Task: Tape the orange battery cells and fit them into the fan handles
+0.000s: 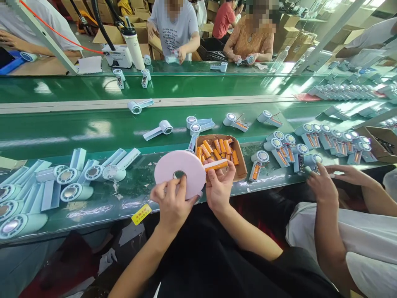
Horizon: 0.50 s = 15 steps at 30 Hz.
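Observation:
My left hand (172, 203) grips a wide pinkish-white roll of tape (169, 164), with fingers at its centre hole. In my right hand (219, 188) is an orange cylindrical battery (221, 164), pinched between thumb and fingers. A white strip lies along the battery's upper side, its left end close to the roll's edge. Just behind both hands stands a small cardboard box (242, 167) with several orange batteries (218, 145) in it. The roll hides part of a light-blue fan housing behind it.
Light-blue fan housings (72, 192) crowd the bench on the left. Fans with batteries fitted (281, 151) stand on the right, beside a co-worker's hands (324, 182). A green conveyor (108, 124) runs behind, carrying scattered housings. Co-workers sit across it. A yellow label (141, 214) hangs at the bench edge.

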Motion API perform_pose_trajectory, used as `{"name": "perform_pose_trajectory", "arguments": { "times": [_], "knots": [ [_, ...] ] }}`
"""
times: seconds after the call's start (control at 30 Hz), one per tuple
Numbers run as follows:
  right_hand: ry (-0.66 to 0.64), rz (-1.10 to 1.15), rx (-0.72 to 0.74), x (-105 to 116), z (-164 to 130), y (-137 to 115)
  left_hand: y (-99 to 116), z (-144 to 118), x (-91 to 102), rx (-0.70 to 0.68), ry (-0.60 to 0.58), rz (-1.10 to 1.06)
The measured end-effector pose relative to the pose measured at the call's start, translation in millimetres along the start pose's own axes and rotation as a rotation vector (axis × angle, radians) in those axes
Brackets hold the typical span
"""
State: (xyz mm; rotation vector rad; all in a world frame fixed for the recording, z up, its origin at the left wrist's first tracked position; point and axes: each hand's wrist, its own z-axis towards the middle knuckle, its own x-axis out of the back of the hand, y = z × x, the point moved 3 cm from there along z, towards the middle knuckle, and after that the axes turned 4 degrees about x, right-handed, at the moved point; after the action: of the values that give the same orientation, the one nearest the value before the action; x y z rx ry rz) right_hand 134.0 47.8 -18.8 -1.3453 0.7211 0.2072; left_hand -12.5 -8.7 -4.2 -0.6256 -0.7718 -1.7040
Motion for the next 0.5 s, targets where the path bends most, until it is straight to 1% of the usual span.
{"name": "perform_pose_trajectory", "arguments": {
  "times": [0.03, 0.1, 0.13, 0.2, 0.23, 0.27, 0.33, 0.37, 0.4, 0.43, 0.47, 0.5],
  "knots": [
    [0.021, 0.011, 0.009, -1.1, -4.0, 3.2, 4.9, -1.8, -2.7, 0.014, -0.007, -0.012],
    [-0.002, 0.01, -0.006, -2.7, 0.0, 6.5, 12.1, -3.9, -5.6, 0.04, -0.002, -0.017],
    [-0.04, 0.0, -0.03, -3.5, 8.8, 6.1, 13.3, -4.6, -6.2, 0.046, -0.004, -0.014],
    [-0.097, -0.022, -0.041, -3.0, 40.6, -3.3, 6.9, -7.2, -7.4, 0.048, -0.055, -0.009],
    [-0.084, -0.024, 0.001, -0.5, 61.9, -13.6, -2.2, -9.7, -8.4, 0.053, -0.108, -0.006],
    [-0.047, -0.021, 0.074, 3.7, 84.6, -27.5, -15.8, -13.0, -9.7, 0.071, -0.175, -0.001],
    [0.115, 0.024, 0.297, 19.8, 123.3, -62.8, -54.2, -19.4, -13.8, 0.153, -0.329, 0.022],
    [0.153, 0.03, 0.366, 29.2, 135.6, -79.3, -76.2, -20.4, -16.7, 0.213, -0.397, 0.036],
    [0.145, 0.014, 0.39, 38.6, 141.8, -92.8, -96.8, -18.1, -20.2, 0.269, -0.444, 0.043],
    [0.115, -0.015, 0.376, 48.2, 142.0, -102.3, -113.5, -11.1, -24.8, 0.307, -0.466, 0.037],
    [0.069, -0.051, 0.329, 57.4, 137.0, -107.1, -124.0, 1.2, -31.0, 0.317, -0.465, 0.017],
    [0.021, -0.089, 0.264, 65.8, 128.2, -107.4, -127.1, 19.0, -39.2, 0.299, -0.45, -0.017]
  ]
}}
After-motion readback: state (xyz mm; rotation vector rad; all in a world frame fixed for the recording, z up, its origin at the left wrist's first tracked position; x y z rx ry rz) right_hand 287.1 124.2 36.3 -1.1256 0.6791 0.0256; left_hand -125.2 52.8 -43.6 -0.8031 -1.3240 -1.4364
